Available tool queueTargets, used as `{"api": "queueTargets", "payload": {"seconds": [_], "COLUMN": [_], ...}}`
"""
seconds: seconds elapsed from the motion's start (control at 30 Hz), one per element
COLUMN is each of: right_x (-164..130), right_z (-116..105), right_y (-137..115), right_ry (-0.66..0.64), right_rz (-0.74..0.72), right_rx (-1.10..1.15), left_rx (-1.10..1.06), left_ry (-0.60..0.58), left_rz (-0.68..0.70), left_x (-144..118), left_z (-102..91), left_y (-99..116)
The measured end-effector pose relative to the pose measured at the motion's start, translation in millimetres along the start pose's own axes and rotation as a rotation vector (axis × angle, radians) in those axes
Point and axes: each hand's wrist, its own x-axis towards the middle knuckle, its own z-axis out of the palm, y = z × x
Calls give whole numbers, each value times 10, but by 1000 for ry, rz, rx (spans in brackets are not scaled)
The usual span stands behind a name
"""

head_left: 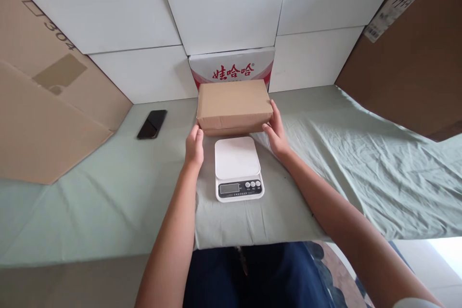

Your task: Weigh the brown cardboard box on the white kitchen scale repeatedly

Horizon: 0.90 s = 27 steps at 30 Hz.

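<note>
Nearest to me, I am seeing two bare forearms reaching forward over dark blue trousers and onto the desk (90,211), which is lying under a wrinkled pale green cloth. Just beyond the desk's near edge, one white rectangular kitchen scale (238,167) is sitting flat, its single grey display and three round buttons facing me, and its weighing plate is carrying nothing.

Past the scale, my two hands are flanking one plain brown cardboard box (234,105). The box is sitting just behind the scale, near it but seemingly not on it; whether its base is resting on the cloth or hanging slightly raised, I cannot tell. My left hand (194,146) is pressing against the box's near left corner, fingers (197,134) held together and pointing away from me. My right hand (275,130) is cupping the box's right end, fingers (273,111) lying flat along that side and the thumb touching the near bottom edge.

To the left, well apart from the box, one black smartphone (152,124) is lying face up on the cloth. Directly behind the box, one white carton with red lettering (233,69) is standing against white wall panels. Two large brown cardboard sheets (43,120) are leaning at the far left and right.
</note>
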Motion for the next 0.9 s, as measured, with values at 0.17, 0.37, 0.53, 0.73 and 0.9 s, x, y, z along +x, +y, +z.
{"api": "queueTargets", "payload": {"seconds": [0.17,0.37,0.53,0.73,0.9], "right_x": [-312,-967,-1044,-995,-985], "right_z": [-77,-180,-169,-149,-160], "right_y": [-310,-391,-414,-463,-483], "right_ry": [19,9,-31,-37,-16], "right_rz": [-166,-123,-87,-98,-110], "right_rx": [-94,-142,-120,-118,-150], "left_rx": [-49,-77,-100,-88,-75], "left_ry": [62,29,27,42,73], "left_rz": [150,72,9,-47,-74], "left_x": [-481,-1199,-1329,-1335,-1391], "left_z": [-146,-214,-233,-244,-260], "left_y": [390,470,435,436,454]}}
